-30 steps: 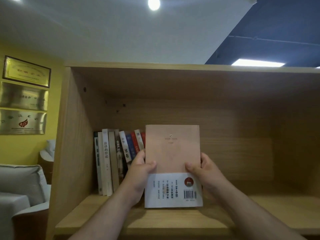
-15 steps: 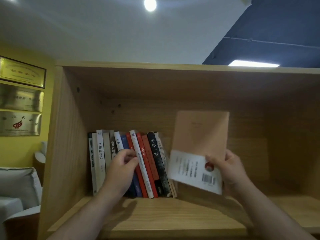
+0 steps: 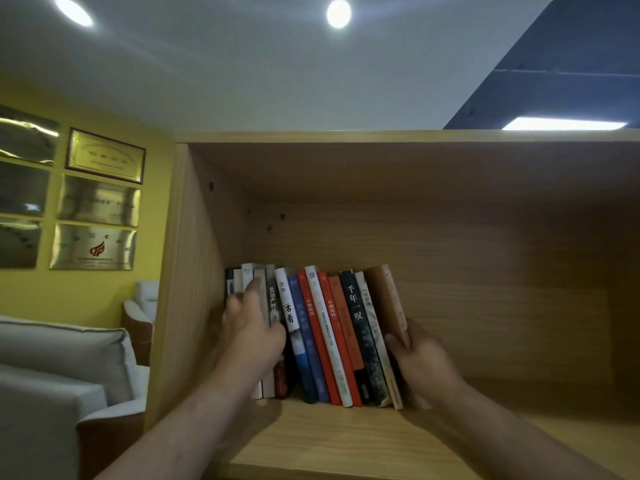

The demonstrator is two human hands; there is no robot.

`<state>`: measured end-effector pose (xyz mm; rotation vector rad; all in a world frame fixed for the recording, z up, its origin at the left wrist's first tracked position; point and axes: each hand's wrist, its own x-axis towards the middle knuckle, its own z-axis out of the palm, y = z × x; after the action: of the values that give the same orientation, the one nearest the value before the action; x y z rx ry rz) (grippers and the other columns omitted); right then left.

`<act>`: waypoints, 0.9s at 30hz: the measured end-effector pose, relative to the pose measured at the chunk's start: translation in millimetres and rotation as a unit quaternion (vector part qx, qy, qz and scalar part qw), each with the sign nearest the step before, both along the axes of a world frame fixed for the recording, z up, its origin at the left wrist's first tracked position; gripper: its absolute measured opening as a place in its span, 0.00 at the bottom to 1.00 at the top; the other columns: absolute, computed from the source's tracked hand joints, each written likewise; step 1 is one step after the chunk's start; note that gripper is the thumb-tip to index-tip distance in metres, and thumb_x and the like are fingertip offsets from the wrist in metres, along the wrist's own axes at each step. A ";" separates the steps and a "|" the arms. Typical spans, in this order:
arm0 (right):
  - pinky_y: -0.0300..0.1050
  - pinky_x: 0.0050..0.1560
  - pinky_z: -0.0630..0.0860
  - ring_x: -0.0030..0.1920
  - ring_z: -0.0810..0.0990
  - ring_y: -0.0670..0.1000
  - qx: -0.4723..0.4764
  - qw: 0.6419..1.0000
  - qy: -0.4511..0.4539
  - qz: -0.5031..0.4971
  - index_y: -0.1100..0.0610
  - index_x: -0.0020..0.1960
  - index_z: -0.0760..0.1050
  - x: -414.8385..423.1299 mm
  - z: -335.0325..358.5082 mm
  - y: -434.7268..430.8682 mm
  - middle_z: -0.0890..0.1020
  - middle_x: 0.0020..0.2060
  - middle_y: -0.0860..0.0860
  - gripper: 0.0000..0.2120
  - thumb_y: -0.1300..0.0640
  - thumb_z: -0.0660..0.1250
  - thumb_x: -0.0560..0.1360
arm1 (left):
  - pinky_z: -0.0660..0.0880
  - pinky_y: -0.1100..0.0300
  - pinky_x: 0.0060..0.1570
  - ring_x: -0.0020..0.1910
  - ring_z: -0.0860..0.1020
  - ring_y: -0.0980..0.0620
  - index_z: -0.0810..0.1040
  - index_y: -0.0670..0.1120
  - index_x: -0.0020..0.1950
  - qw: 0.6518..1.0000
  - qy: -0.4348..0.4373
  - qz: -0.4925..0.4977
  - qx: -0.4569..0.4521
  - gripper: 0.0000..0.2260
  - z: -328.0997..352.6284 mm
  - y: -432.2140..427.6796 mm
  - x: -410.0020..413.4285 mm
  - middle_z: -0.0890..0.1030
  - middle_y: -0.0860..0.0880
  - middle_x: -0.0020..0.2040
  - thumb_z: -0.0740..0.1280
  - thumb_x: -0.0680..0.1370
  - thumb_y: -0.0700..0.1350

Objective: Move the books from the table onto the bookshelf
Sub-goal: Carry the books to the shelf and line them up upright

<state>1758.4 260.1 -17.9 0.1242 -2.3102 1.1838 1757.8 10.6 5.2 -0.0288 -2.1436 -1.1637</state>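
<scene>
On the wooden bookshelf, my left hand lay flat and unclenched against the leftmost books, gripping nothing, bracing the leaning row so it would not topple. At the row's right end stood the tan book, tilted against its neighbours. My right hand clasped its lower edge, pressing it in; its foot seemed to touch the shelf board, though my fingers hid that.

Our tan book has gone from the air into the row, at its right end; our right hand grips it there, our left hand slid leftward.
</scene>
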 end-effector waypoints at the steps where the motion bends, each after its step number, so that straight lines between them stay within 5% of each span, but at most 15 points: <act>1: 0.39 0.42 0.76 0.48 0.80 0.41 0.008 1.000 -0.001 0.018 0.48 0.66 0.73 -0.6 -0.8 -1.3 0.81 0.46 0.41 0.11 0.51 0.60 0.85 | 0.71 0.42 0.69 0.75 0.64 0.42 0.55 0.58 0.80 0.999 0.003 0.019 -0.038 0.36 8.8 -1.1 -3.1 0.60 0.45 0.77 0.69 0.78 0.44; 5: 0.52 0.58 0.83 0.55 0.83 0.45 -0.013 0.994 -0.028 0.107 0.39 0.68 0.67 3.0 -2.0 -0.5 0.82 0.54 0.41 0.13 0.45 0.59 0.84 | 0.77 0.51 0.54 0.63 0.76 0.40 0.62 0.55 0.76 0.991 -0.045 0.053 -0.110 0.29 39.3 -4.4 -15.7 0.66 0.42 0.70 0.67 0.77 0.50; 11: 0.45 0.65 0.77 0.65 0.77 0.43 0.084 0.991 -0.035 0.095 0.40 0.77 0.56 8.3 -7.6 -6.0 0.76 0.65 0.40 0.38 0.52 0.75 0.75 | 0.76 0.52 0.50 0.57 0.78 0.41 0.70 0.50 0.62 0.991 -0.054 0.071 -0.103 0.19 52.8 -7.9 -22.1 0.72 0.43 0.63 0.72 0.74 0.50; 19: 0.40 0.61 0.77 0.63 0.78 0.44 0.096 0.992 -0.008 0.079 0.44 0.76 0.61 3.3 -15.9 -0.6 0.78 0.64 0.43 0.33 0.52 0.74 0.76 | 0.79 0.46 0.54 0.60 0.76 0.41 0.71 0.51 0.68 0.992 0.110 0.067 0.009 0.20 28.5 -1.3 -16.3 0.71 0.43 0.66 0.69 0.78 0.39; 23: 0.42 0.60 0.80 0.61 0.80 0.45 0.058 0.995 -0.022 0.076 0.47 0.74 0.66 -2.8 -19.2 5.3 0.80 0.63 0.45 0.27 0.54 0.71 0.79 | 0.75 0.54 0.55 0.66 0.75 0.45 0.65 0.47 0.76 0.975 0.172 0.013 0.141 0.27 29.1 -3.2 -8.8 0.73 0.45 0.70 0.69 0.79 0.39; 27: 0.42 0.59 0.79 0.61 0.80 0.45 0.045 0.995 -0.025 0.081 0.47 0.73 0.68 -4.1 -20.1 6.2 0.81 0.62 0.45 0.24 0.54 0.70 0.80 | 0.76 0.57 0.46 0.57 0.79 0.49 0.73 0.48 0.64 0.988 0.105 0.011 0.111 0.19 13.6 -4.6 -2.8 0.78 0.49 0.60 0.74 0.76 0.47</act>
<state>1754.3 266.2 -38.0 0.3243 -2.4370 1.1718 1755.0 6.0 18.8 -0.0271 -1.8184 -1.3186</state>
